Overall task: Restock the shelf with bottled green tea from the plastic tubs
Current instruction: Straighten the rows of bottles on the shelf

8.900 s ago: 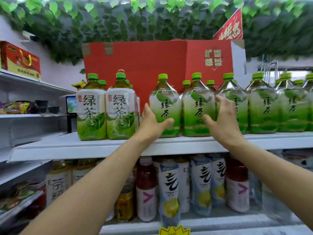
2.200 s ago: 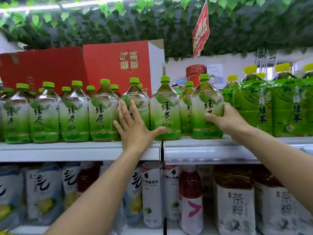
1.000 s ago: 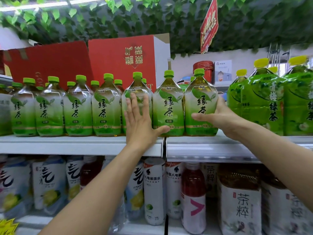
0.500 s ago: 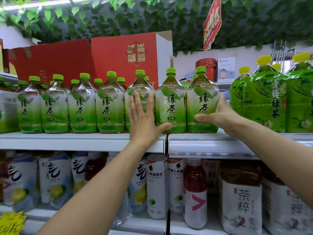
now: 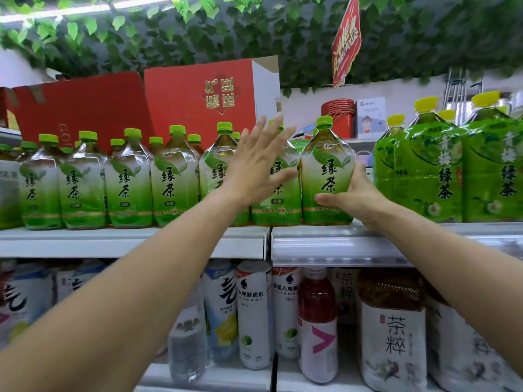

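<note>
Two bare hands worked the white shelf edge [image 5: 133, 244]. Nearest, the right hand [image 5: 349, 198] gripped the rightmost clear green-capped tea bottle [image 5: 327, 176] low on its right side; it stood upright, far of that hand. Left of it, the left hand [image 5: 254, 171] lay flat-fingered against neighbouring bottles [image 5: 280, 190], holding nothing.

A white upper shelf [image 5: 133, 240] carries a row of green tea bottles [image 5: 175, 182] standing upright side by side, with darker green bottles [image 5: 418, 171] further right. Behind the row stand two red boxes [image 5: 198, 100]. The lower shelf [image 5: 226, 379] holds mixed drink bottles [image 5: 254, 315].
</note>
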`<action>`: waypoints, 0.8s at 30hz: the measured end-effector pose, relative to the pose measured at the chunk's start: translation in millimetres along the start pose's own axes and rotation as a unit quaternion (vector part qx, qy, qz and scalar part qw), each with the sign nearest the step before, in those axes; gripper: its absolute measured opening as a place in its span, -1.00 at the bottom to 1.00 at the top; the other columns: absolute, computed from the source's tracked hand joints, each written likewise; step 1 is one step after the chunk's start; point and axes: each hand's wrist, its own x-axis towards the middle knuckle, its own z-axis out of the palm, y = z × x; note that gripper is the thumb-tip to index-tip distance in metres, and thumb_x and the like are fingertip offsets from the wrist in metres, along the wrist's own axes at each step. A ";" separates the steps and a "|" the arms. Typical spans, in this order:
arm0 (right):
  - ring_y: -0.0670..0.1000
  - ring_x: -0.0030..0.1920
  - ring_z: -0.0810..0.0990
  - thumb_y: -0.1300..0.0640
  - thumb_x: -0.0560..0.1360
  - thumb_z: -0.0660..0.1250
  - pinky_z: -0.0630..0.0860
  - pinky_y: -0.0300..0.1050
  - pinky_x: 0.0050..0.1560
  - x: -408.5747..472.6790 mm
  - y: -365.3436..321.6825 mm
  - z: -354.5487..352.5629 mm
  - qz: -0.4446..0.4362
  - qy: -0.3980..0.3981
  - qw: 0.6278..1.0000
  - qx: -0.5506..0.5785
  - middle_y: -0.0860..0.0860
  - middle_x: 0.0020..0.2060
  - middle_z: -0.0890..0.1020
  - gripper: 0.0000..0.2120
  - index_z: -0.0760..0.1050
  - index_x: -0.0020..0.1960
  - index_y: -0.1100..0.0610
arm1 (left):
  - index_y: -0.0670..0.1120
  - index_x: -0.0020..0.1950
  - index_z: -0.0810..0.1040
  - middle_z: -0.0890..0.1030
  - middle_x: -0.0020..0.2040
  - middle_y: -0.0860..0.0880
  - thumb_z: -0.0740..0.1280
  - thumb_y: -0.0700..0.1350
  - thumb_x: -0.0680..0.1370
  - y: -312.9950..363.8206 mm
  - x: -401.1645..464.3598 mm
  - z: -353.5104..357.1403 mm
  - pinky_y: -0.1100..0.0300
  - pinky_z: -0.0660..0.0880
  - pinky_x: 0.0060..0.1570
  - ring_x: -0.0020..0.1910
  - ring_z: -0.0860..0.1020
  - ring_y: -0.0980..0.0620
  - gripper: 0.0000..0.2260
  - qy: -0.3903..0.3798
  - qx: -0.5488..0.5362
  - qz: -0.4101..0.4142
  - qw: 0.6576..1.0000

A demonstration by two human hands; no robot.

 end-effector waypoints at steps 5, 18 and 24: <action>0.07 0.21 0.53 0.22 0.27 0.63 0.48 0.17 0.31 0.2 1.0 -0.3 -0.010 0.003 1.000 0.010 0.00 0.16 0.53 -0.01 0.08 0.47 -0.03 | 0.08 0.61 0.17 0.09 0.64 0.09 0.34 0.14 0.59 1.2 34.6 -6.9 -0.13 -0.12 0.57 0.62 -0.20 0.03 -0.36 -0.135 0.003 0.036 0.990; 0.05 0.15 0.57 0.23 0.26 0.64 0.55 0.11 0.23 2.0 2.8 -4.4 0.002 0.013 1.000 0.015 0.00 0.15 0.56 -0.01 0.13 0.50 0.02 | -0.07 0.40 0.49 0.50 0.32 -0.03 0.44 0.06 0.53 3.5 38.5 1.4 -0.03 0.26 0.34 0.38 0.35 -0.04 -0.52 -0.067 0.017 0.065 0.996; 0.03 0.13 0.58 0.20 0.25 0.65 0.54 0.13 0.24 -0.9 1.2 -3.2 0.012 0.019 1.000 0.008 -0.04 0.10 0.57 0.00 0.13 0.50 -0.01 | -0.03 0.38 0.51 0.51 0.29 -0.02 0.36 0.07 0.58 9.0 47.7 -13.0 -0.04 0.32 0.27 0.33 0.38 -0.05 -0.60 -0.112 0.060 0.068 0.990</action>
